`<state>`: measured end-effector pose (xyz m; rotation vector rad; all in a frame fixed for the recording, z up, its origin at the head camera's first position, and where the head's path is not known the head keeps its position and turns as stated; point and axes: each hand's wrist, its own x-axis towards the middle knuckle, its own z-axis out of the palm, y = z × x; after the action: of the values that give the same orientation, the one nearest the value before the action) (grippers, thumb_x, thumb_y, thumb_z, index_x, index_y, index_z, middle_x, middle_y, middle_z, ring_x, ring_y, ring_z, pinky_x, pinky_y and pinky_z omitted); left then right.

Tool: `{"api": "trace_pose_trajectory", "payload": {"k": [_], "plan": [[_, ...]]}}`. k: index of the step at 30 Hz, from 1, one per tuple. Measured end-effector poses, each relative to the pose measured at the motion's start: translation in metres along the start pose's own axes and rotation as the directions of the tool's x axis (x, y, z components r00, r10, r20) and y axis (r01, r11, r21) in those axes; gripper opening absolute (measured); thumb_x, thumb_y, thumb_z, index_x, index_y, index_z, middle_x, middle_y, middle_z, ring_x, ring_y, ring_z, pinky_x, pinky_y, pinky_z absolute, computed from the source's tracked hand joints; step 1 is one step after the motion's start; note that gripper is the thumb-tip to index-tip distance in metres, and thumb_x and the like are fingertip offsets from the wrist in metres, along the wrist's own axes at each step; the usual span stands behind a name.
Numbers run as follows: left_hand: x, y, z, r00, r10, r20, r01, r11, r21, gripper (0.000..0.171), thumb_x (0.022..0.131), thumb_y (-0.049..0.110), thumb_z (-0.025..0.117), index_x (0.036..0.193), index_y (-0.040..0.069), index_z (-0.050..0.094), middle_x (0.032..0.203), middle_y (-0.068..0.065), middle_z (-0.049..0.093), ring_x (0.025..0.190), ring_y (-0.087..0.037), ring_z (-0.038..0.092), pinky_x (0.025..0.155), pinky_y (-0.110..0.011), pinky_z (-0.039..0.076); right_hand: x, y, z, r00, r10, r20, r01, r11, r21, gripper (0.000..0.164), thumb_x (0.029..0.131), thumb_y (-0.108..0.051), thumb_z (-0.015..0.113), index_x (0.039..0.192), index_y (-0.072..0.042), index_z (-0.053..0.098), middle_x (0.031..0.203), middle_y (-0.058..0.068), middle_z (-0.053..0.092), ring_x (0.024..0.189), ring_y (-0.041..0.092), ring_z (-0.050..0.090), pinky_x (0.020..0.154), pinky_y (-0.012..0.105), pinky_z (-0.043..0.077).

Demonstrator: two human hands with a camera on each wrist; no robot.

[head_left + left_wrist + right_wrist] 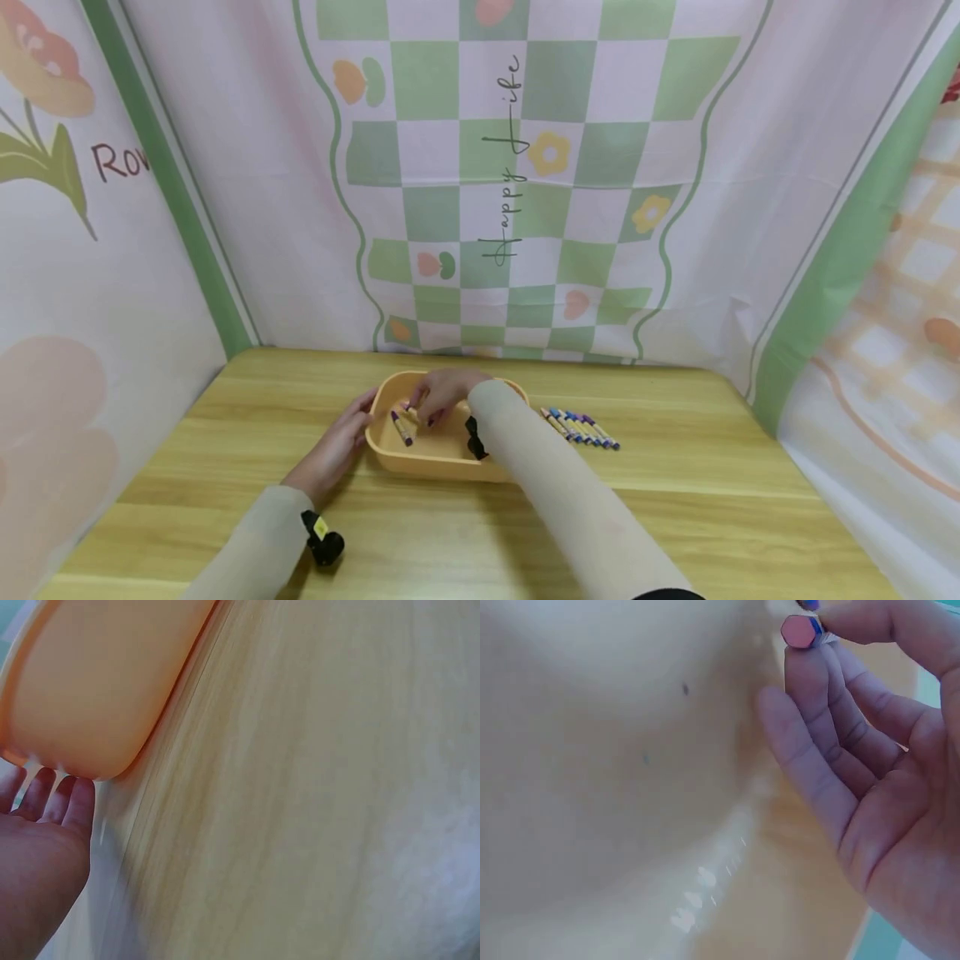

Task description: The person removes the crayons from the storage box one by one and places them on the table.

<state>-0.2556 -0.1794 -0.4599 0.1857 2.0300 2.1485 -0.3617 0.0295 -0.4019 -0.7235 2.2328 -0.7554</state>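
A yellow-orange plastic bin (450, 468) stands on the table, with a purple-ended crayon (401, 428) and another crayon (411, 412) lying in its left part. My right hand (446, 392) reaches down into this bin. Between thumb and fingers it pinches a crayon with a pink six-sided end (799, 631), as the right wrist view shows. My left hand (341, 442) rests at the bin's left end. In the left wrist view its fingers (79, 802) are nearly straight, fingertips right at the bin's wall.
Several crayons (581, 429) with blue and purple ends lie side by side in a slanted row on the wooden table (675, 483), right of the bin. Patterned cloth (495, 167) hangs behind the table and along both sides.
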Motion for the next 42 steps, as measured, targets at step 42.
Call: {"api": "trace_pose_trajectory", "payload": {"k": [42], "plan": [[0.0, 0.005, 0.003, 0.999, -0.038, -0.015, 0.038, 0.999, -0.011, 0.061, 0.101, 0.009, 0.033, 0.159, 0.003, 0.016, 0.166, -0.016, 0.009, 0.149, -0.035, 0.019, 0.119, -0.047, 0.023, -0.21, 0.163, -0.086, 0.948, 0.203, -0.244, -0.198, 0.979, 0.045, 0.051, 0.082, -0.007, 0.064, 0.131, 0.006, 0.055, 0.102, 0.015, 0.067, 0.09, 0.025, 0.065, 0.089, 0.049, 0.055]]}}
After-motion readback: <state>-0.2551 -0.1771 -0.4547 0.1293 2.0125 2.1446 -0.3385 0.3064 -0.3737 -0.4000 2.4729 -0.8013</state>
